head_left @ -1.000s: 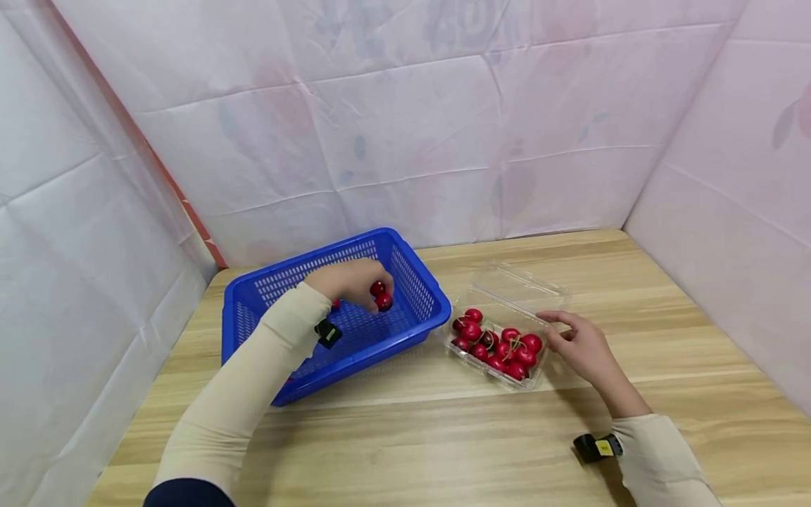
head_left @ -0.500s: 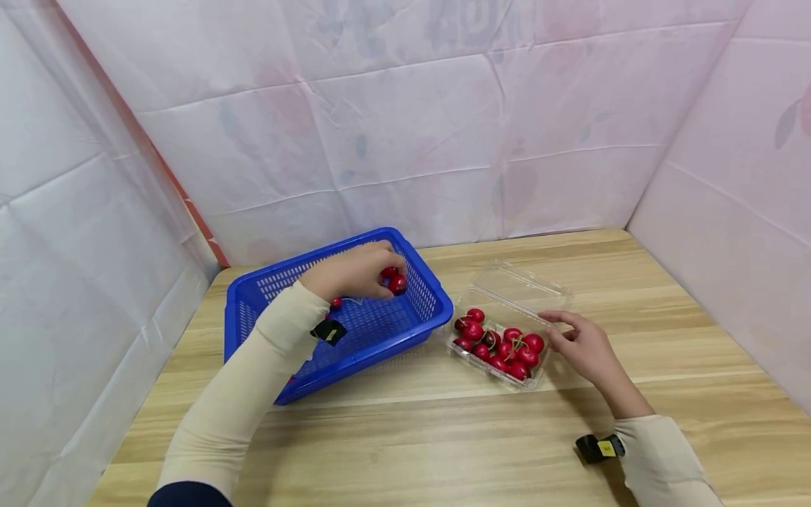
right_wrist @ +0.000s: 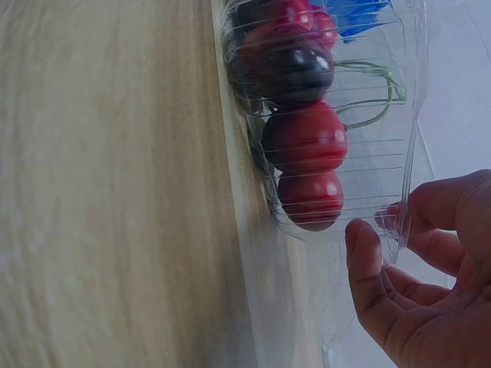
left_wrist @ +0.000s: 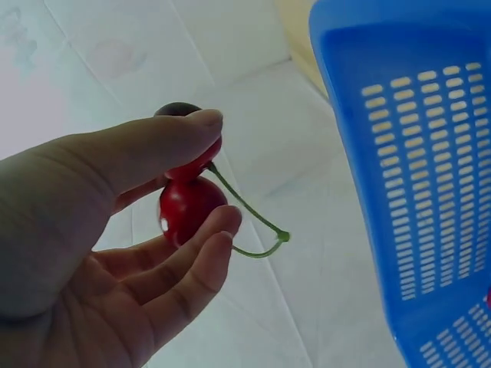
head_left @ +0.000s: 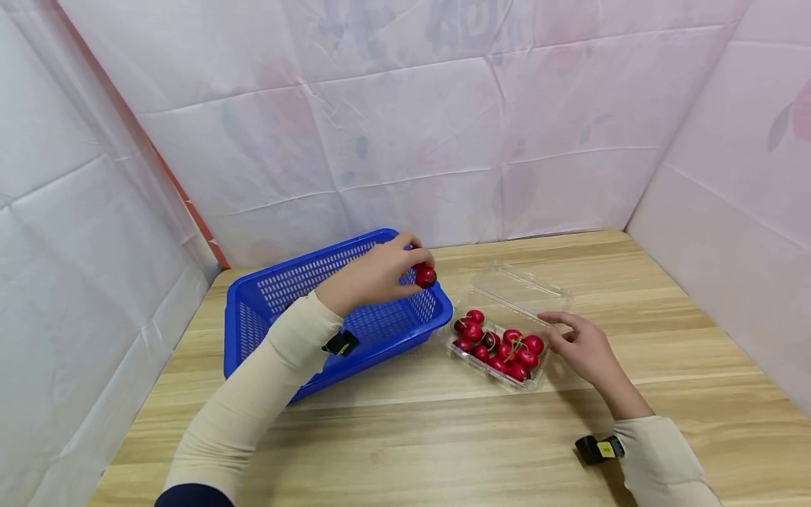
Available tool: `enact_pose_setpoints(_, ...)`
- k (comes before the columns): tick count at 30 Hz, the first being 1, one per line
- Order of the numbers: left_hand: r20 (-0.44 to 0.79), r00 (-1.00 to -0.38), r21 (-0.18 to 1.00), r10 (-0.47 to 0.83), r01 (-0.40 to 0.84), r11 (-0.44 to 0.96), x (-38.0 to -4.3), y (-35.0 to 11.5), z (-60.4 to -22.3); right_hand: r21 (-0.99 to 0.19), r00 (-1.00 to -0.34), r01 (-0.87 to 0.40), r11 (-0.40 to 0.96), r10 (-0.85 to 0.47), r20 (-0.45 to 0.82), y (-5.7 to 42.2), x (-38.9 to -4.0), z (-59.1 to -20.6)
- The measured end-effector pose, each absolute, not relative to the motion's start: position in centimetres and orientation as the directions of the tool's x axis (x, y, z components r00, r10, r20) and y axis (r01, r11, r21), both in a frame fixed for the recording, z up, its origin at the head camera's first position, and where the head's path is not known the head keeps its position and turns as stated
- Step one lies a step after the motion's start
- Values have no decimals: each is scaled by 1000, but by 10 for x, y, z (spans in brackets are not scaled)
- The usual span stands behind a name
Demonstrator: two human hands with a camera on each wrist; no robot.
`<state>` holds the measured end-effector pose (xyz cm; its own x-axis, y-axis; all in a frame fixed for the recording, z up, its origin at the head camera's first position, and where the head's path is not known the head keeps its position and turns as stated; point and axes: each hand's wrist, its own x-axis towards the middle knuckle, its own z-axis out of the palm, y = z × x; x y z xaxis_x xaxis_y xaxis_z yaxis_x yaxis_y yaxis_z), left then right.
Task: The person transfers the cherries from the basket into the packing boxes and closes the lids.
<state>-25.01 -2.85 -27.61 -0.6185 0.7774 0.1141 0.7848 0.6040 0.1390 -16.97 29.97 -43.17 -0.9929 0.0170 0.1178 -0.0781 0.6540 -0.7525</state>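
The box (head_left: 488,370) sits on the desk (head_left: 412,451), to the right of the left hand (head_left: 380,271) and closer to the person, with the right corner of the basket (head_left: 393,346) between them. Its long axis slants from far left to near right, so its left end is the one towards that hand; the lid (head_left: 519,285) lies open along the far side. The left hand pinches a pair of cherries (left_wrist: 192,207) with joined stems, raised about level with the basket's right rim. The right hand (head_left: 583,345), well apart, is nearer the box: thumb and fingers pinch its right end, beside the other cherries (head_left: 529,359) inside.
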Motion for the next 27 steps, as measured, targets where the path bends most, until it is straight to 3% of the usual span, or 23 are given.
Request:
enact_pose_setpoints(14, 204, -491, 111, 847, 871, 479, -241, 7, -290, -752, -994, -76, 655, 14, 112, 300, -172, -434)
enact_pose_setpoints(27, 119, -497, 129, 860, 866, 482, -229, 54, -312, -750, -995, -65, 658, 17, 101, 299, -172, -431)
